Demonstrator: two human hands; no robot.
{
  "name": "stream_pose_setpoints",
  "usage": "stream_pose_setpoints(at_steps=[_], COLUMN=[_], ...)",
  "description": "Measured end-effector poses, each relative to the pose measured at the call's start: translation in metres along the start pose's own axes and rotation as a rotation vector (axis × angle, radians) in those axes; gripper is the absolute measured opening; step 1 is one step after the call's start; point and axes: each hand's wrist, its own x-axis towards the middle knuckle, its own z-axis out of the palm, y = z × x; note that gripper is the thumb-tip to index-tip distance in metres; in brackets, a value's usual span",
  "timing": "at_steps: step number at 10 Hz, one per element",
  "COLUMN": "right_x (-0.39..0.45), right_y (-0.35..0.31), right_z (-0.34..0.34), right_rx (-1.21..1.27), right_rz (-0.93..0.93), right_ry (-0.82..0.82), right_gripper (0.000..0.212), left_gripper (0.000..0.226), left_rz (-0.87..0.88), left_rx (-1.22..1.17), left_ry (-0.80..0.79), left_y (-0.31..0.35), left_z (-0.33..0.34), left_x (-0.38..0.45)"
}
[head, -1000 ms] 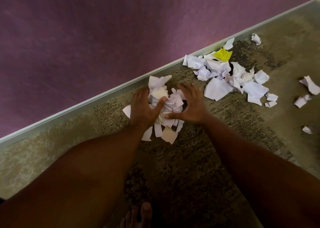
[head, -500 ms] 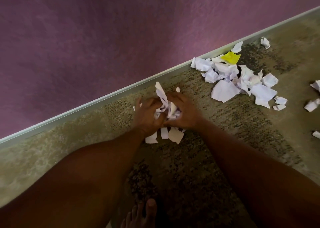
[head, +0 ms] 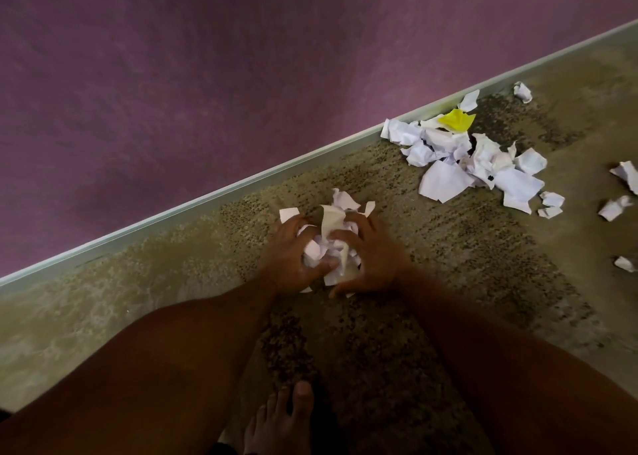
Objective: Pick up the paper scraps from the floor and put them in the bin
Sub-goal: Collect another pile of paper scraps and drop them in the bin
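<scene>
A bunch of white paper scraps (head: 329, 233) is squeezed between my two hands on the speckled floor near the wall. My left hand (head: 291, 259) closes on it from the left, my right hand (head: 371, 257) from the right. Scrap edges stick out above my fingers. A larger heap of white scraps (head: 473, 164) with one yellow piece (head: 455, 120) lies on the floor to the upper right, against the skirting. Loose single scraps (head: 616, 207) lie further right. No bin is in view.
A purple wall (head: 207, 74) with a pale skirting strip (head: 207, 200) runs diagonally across the view. My bare foot (head: 279, 420) stands on the floor at the bottom centre. The brown speckled floor (head: 448, 282) stretches to the right.
My hands, spread over the flat scraps a second ago, have drawn together and bunched the scraps into a tight wad between them.
</scene>
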Motion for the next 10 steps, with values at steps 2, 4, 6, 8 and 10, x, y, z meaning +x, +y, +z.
stream_pose_setpoints(at_steps=[2, 4, 6, 8, 10], right_x=[-0.004, 0.01, 0.02, 0.028, 0.033], right_y=[0.003, 0.001, 0.004, 0.004, -0.005], right_z=[0.01, 0.009, 0.011, 0.015, 0.003], right_rx=[0.03, 0.104, -0.008, -0.002, 0.14], right_rz=[-0.088, -0.076, -0.023, 0.065, 0.038], right_ry=[0.235, 0.376, 0.296, 0.154, 0.117], right_gripper=[0.082, 0.072, 0.054, 0.042, 0.036], left_gripper=[0.129, 0.146, 0.139, 0.075, 0.049], left_rz=[0.088, 0.051, 0.035, 0.027, -0.015], left_rx=[0.052, 0.042, -0.075, -0.053, -0.03], left_ry=[-0.163, -0.284, -0.183, -0.08, -0.177], left_y=[0.001, 0.009, 0.005, 0.004, 0.019], left_z=[-0.01, -0.019, -0.008, 0.0, -0.014], left_x=[-0.014, 0.007, 0.03, 0.047, 0.055])
